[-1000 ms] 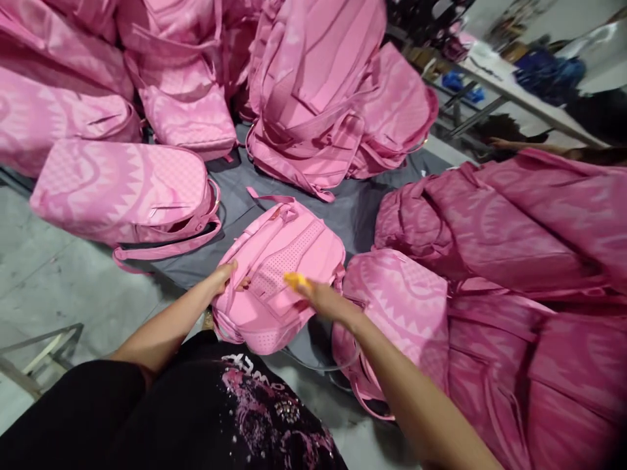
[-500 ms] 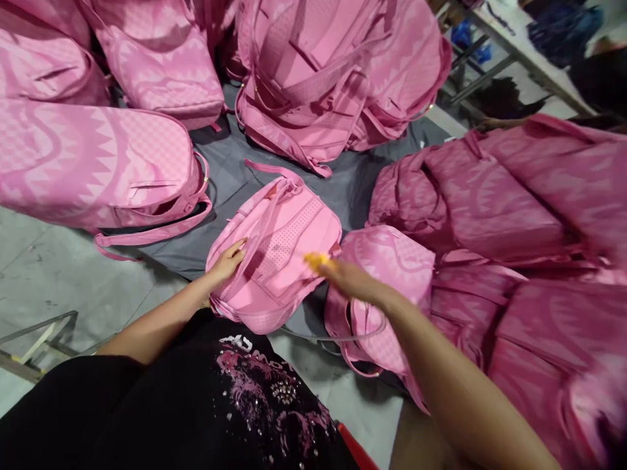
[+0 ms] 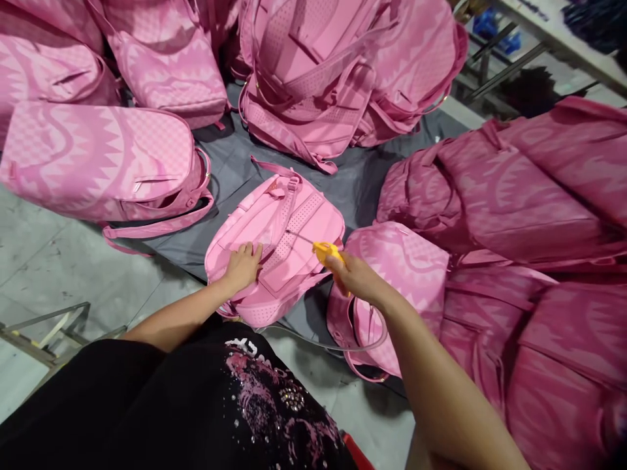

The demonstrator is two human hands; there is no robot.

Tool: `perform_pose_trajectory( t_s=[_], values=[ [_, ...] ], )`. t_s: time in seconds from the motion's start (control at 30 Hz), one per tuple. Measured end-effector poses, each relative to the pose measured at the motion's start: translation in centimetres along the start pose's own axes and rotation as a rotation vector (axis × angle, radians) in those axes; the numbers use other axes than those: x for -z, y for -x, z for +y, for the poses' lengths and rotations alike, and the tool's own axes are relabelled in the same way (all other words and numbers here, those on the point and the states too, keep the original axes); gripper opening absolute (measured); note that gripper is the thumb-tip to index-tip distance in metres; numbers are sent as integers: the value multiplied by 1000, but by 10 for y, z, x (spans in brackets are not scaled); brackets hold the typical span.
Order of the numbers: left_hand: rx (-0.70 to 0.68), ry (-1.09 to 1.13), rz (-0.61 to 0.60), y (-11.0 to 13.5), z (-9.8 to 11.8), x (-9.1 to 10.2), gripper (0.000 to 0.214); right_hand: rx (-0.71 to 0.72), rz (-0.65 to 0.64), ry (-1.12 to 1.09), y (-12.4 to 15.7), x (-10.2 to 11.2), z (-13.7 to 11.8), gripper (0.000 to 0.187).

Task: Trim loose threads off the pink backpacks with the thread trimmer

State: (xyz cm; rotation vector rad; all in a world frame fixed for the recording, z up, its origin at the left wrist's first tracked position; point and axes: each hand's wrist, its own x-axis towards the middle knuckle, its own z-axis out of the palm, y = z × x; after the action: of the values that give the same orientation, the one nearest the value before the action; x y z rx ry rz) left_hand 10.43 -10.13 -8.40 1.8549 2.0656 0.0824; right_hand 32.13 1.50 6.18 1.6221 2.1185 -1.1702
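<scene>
A light pink backpack [image 3: 284, 228] lies back side up on a grey cloth [image 3: 357, 189] in front of me. My left hand [image 3: 242, 266] rests on its lower left part with fingers spread flat. My right hand [image 3: 355, 277] is closed round a yellow tool [image 3: 326, 251] with a thin metal nozzle that points at the backpack's perforated back panel. A thin hose loops down from the tool under my right wrist.
Piles of pink patterned backpacks [image 3: 98, 156] ring the cloth at left, back [image 3: 333, 72] and right [image 3: 514, 215]. One more [image 3: 396, 274] lies under my right forearm. A metal frame [image 3: 44, 333] stands on the concrete floor at left. A table [image 3: 548, 46] runs at the far right.
My left hand slid from the backpack's edge onto its back and flattened. My right hand steadied, with the yellow tool's nozzle now pointing at the panel. The view shifted slightly.
</scene>
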Motion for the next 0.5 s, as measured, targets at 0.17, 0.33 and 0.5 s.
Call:
perform_pose_trajectory(
  t_s=[0.17,0.33,0.5],
  values=[
    [16,-59,33,-1,-2,-3,59,-26,-55,159,-12,-3,1,48],
    [58,32,43,2,-4,14,55,-82,92,244,-22,19,15,45],
    [-228,71,-12,44,41,13,89,-205,161,296,-8,40,27,45]
  ],
)
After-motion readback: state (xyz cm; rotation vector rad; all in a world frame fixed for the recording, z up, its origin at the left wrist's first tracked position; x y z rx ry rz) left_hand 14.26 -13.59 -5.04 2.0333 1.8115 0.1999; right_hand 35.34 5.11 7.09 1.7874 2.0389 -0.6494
